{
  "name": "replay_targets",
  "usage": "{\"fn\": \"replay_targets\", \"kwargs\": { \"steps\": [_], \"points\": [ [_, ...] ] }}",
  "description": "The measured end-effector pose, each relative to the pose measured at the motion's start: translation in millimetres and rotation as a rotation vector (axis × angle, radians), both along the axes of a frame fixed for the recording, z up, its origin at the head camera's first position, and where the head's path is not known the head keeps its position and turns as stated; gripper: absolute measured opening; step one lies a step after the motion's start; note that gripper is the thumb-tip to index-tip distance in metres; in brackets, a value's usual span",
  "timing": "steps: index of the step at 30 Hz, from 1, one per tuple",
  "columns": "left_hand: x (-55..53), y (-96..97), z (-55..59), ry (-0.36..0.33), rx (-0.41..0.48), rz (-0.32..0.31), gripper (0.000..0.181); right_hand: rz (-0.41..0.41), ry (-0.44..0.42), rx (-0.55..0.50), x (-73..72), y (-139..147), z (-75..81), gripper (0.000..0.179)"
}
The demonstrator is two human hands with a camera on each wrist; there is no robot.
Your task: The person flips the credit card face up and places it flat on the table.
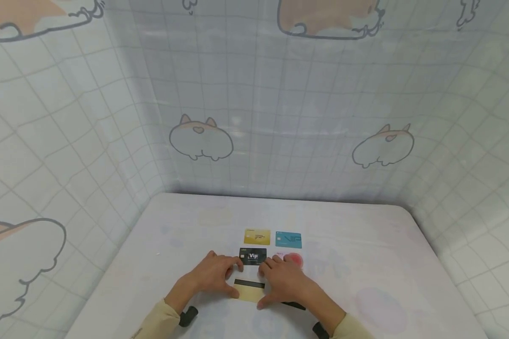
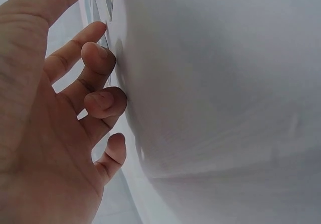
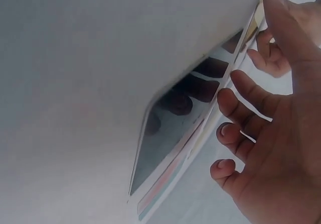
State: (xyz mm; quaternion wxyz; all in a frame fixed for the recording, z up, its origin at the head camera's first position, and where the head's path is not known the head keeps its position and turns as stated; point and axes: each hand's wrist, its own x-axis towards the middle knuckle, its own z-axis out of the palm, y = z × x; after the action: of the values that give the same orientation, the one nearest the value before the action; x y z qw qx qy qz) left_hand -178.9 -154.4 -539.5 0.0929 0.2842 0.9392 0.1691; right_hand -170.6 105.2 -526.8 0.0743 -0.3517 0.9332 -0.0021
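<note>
On the white table lie several bank-type cards. Between my hands is a pale yellow card (image 1: 248, 293) with a dark stripe. The thumb of my left hand (image 1: 211, 273) is at its left edge, and the index finger is by the left edge of a black "Vip" card (image 1: 253, 256). My right hand (image 1: 286, 281) has its thumb at the yellow card's lower right corner; its fingers reach the black card's right edge and partly cover a white card with a red circle (image 1: 296, 259). Under the right hand, a dark glossy card (image 3: 173, 118) is mostly hidden from the head view.
Behind these are a gold card (image 1: 257, 237) and a teal card (image 1: 288, 239), side by side. Black wrist devices (image 1: 188, 316) show at both wrists. Patterned curtains (image 1: 254, 94) surround the table (image 1: 348, 235) at the back and sides.
</note>
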Motion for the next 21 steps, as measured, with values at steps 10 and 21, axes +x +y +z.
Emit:
{"fn": "replay_targets", "kwargs": {
  "steps": [10,21],
  "points": [
    [4.1,-0.3,-0.6,0.016,-0.002,-0.003,0.053,-0.015,-0.022,-0.014,4.1,-6.5,0.6,0.065],
    [7.2,-3.8,0.1,-0.005,0.000,-0.013,0.050,-0.040,-0.067,-0.035,7.9,-9.4,3.7,0.057]
  ]
}}
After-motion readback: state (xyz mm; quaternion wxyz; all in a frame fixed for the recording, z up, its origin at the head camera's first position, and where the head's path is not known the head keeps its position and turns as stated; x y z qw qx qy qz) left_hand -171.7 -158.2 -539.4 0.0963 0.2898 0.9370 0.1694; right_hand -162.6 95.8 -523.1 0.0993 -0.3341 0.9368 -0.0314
